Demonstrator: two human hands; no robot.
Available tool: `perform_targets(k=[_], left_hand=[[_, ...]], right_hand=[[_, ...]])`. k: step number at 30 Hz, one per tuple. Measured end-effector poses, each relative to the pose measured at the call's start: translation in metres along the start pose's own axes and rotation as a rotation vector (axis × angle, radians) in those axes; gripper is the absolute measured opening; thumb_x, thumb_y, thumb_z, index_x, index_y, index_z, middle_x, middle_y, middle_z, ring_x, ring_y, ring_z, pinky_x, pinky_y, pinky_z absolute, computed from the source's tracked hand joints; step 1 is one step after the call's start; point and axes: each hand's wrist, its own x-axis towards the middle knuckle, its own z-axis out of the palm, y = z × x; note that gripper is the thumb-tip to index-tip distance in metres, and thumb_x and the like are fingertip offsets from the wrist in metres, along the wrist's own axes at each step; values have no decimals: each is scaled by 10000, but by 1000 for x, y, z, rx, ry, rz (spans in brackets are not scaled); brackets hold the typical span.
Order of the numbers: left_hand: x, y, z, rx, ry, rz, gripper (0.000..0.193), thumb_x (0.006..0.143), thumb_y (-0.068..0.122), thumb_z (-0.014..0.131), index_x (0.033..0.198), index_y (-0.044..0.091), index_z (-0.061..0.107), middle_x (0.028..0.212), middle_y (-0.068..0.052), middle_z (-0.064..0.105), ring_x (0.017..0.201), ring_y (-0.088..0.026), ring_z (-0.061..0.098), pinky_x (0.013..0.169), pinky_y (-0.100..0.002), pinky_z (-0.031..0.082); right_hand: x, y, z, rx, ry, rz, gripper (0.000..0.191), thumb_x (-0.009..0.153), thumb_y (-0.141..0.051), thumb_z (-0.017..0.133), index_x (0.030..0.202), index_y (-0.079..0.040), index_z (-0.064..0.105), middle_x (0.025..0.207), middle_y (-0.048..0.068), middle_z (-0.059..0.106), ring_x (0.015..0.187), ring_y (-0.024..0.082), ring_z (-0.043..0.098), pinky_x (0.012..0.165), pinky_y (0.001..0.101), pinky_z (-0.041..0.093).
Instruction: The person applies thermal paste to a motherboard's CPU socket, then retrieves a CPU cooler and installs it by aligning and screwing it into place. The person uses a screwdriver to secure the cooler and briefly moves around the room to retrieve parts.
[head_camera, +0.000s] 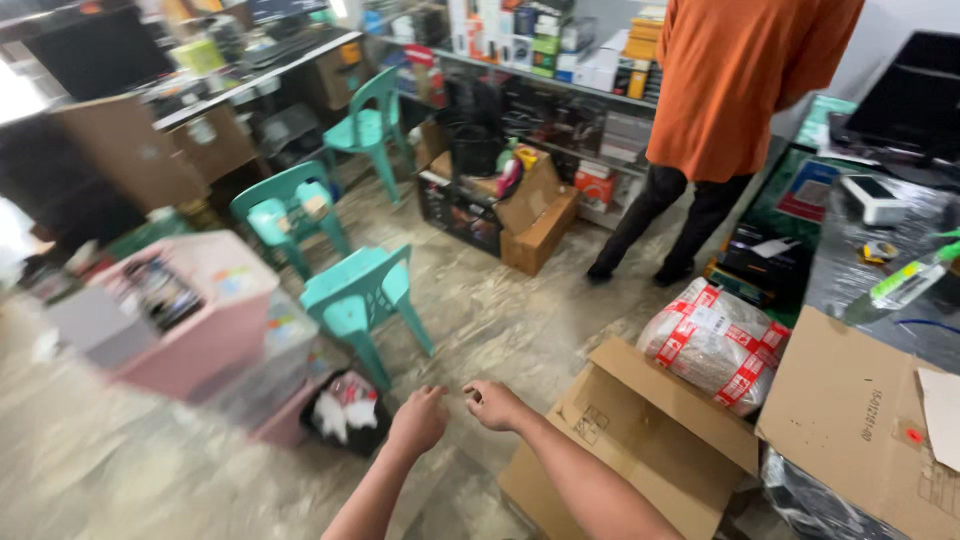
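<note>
Hands: our left hand (418, 420) and right hand (494, 404) hung empty, fingers loosely curled.
Box: open cardboard box (640, 440) lay just right of our fingers.
Handling: we judged it light, stiff; grip a flap edge.

Both bare forearms extend forward from bottom of frame, converging. Left hand (419, 420) and right hand (494, 404) loosely curled, knuckles up, close side by side, not touching, holding nothing.
</note>
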Motion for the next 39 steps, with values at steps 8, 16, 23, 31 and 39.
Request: perform_targets(k=[8,16,23,31,39], left_hand=[[208,-9,-7,-123,-66,169,309,918,221,625,1216,140,633,1221,-142,647,1161,-379,608,946,-490,516],[418,-17,-20,-120,-142,250,355,911,236,629,1255,148,616,1251,-143,637,1156,-381,616,967,-491,515],[602,-20,6,-102,-142,331,356,922,259,636,1253,132,615,1242,-157,634,1169,-378,609,982,-482,510],[861,-5,37,-124,-90,526,284,892,200,593,1148,99,661,1203,-149,669,1145,-362,626,984,-464,533],[1067,100,-32,-198,18,522,360,909,259,635,1206,56,623,1185,-188,637,1134,-390,603,914,-490,516]], right_hand=[[159,31,-70,-2,137,26,388,905,-209,684,1265,-65,670,1056,165,762,973,307,740,860,403,585],[303,66,-182,-46,230,84,350,921,-233,678,1233,-75,693,1066,160,760,994,327,727,874,414,570],[419,113,-301,-59,341,48,354,906,-228,675,1219,-61,688,1000,141,743,908,271,733,829,385,579],[606,150,-524,-211,506,-75,324,895,-237,699,1156,-47,723,961,132,728,858,254,714,769,367,569],[726,169,-770,-250,588,30,319,910,-232,709,1181,-66,728,925,106,722,781,197,678,701,358,551]])
